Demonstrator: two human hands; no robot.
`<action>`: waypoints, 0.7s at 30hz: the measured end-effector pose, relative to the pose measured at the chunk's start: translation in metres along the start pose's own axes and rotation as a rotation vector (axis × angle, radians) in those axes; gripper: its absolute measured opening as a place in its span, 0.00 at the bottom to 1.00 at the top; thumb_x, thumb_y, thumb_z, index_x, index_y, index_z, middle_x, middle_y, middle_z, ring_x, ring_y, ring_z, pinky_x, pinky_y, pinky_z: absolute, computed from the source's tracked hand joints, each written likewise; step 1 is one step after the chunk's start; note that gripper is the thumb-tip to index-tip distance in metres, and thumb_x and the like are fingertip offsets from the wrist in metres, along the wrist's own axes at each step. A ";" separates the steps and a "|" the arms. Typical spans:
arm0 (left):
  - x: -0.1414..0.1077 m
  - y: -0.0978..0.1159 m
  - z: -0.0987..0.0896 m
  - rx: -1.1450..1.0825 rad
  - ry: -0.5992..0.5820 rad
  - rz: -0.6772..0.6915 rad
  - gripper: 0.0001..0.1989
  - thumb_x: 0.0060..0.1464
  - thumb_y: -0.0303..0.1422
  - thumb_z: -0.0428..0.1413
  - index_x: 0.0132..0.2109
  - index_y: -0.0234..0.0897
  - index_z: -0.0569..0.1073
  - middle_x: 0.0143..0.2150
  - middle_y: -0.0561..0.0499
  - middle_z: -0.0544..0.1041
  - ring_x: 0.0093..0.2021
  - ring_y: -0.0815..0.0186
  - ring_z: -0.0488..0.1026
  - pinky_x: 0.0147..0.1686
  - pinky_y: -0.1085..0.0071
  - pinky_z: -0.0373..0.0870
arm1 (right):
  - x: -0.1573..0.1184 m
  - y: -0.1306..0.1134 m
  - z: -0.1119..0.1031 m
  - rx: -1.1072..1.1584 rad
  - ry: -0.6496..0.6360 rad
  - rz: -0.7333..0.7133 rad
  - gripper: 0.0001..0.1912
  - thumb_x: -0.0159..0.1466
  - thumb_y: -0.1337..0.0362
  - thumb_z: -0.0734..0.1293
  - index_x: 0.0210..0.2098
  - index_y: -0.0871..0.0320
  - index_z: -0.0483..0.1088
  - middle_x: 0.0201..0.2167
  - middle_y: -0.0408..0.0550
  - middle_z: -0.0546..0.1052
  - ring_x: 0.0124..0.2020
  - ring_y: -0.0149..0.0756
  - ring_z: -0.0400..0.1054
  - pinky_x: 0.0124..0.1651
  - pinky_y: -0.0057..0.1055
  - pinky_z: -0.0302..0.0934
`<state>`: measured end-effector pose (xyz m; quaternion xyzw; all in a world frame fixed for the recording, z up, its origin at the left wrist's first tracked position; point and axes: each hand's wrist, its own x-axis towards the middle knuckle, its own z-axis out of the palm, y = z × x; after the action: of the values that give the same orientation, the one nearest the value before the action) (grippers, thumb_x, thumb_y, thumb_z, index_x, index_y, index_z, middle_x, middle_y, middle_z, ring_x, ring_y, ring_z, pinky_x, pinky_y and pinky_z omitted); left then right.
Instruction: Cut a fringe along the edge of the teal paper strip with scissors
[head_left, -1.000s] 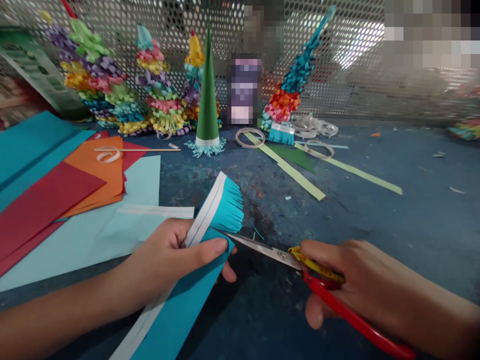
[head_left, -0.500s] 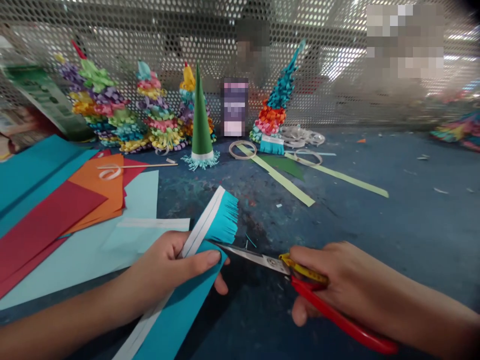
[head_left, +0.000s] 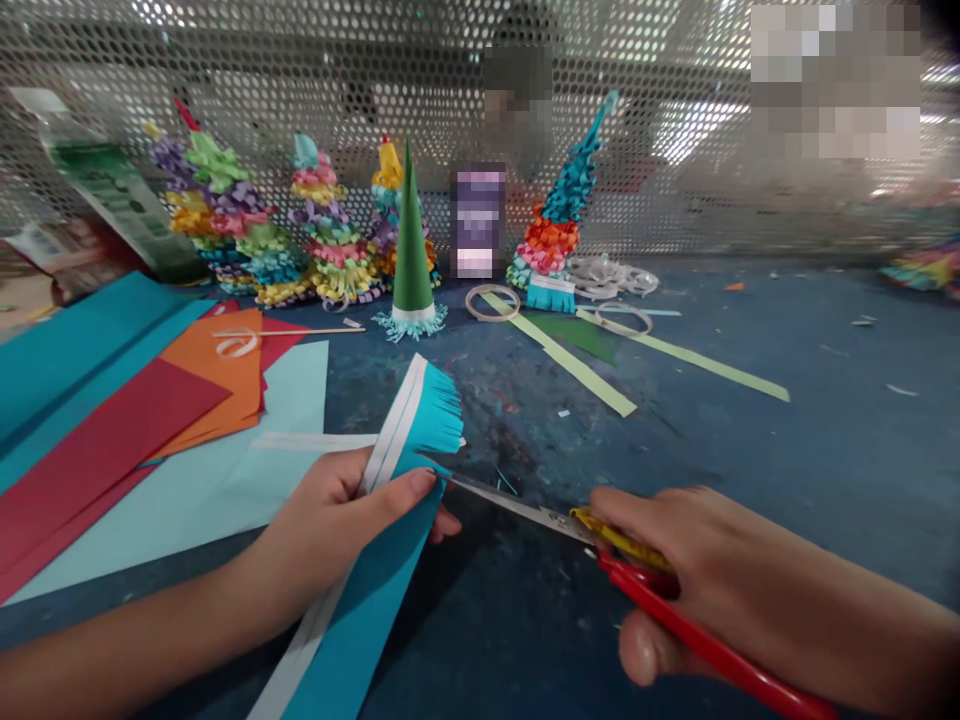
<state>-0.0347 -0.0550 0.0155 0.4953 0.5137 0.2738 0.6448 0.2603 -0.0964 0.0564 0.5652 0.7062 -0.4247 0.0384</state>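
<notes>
My left hand (head_left: 375, 500) pinches a blue paper strip (head_left: 375, 610) between thumb and fingers. A white band with a dark line runs along the strip's left edge, and its far end is cut into a fringe. My right hand (head_left: 697, 570) grips scissors (head_left: 637, 555) with red and yellow handles. Their blade tips touch the strip's right edge, just beyond my left thumb. Ahead stands a green paper cone (head_left: 413, 250) with a pale blue fringe round its base.
Coloured paper sheets (head_left: 187, 400) lie on the left. Several frilled paper cones (head_left: 322, 220), a green-labelled bottle (head_left: 120, 200) and a phone (head_left: 478, 225) stand by the perforated metal panel (head_left: 712, 180). Tape rolls (head_left: 493, 302) and pale green strips (head_left: 585, 375) lie mid-table.
The scissors have drawn slightly right and down from the strip, with less blade over the paper. The strip and left hand have shifted a little; the whole view has moved slightly.
</notes>
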 end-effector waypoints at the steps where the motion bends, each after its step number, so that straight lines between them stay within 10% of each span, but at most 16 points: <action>1: 0.000 0.000 0.000 -0.004 0.000 0.004 0.19 0.55 0.52 0.70 0.30 0.42 0.86 0.30 0.49 0.89 0.33 0.60 0.84 0.34 0.73 0.77 | 0.001 0.000 0.001 0.013 -0.009 0.007 0.17 0.62 0.55 0.76 0.30 0.50 0.63 0.27 0.38 0.84 0.24 0.37 0.75 0.27 0.28 0.57; 21: 0.001 -0.001 -0.002 0.002 -0.052 0.013 0.18 0.61 0.50 0.66 0.31 0.42 0.88 0.33 0.49 0.89 0.34 0.61 0.84 0.36 0.73 0.77 | 0.006 -0.008 0.002 0.117 -0.027 -0.002 0.11 0.66 0.67 0.70 0.30 0.49 0.65 0.31 0.33 0.89 0.31 0.39 0.82 0.35 0.29 0.64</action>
<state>-0.0367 -0.0543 0.0142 0.5063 0.4938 0.2646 0.6556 0.2505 -0.0932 0.0560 0.5600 0.6801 -0.4729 0.0146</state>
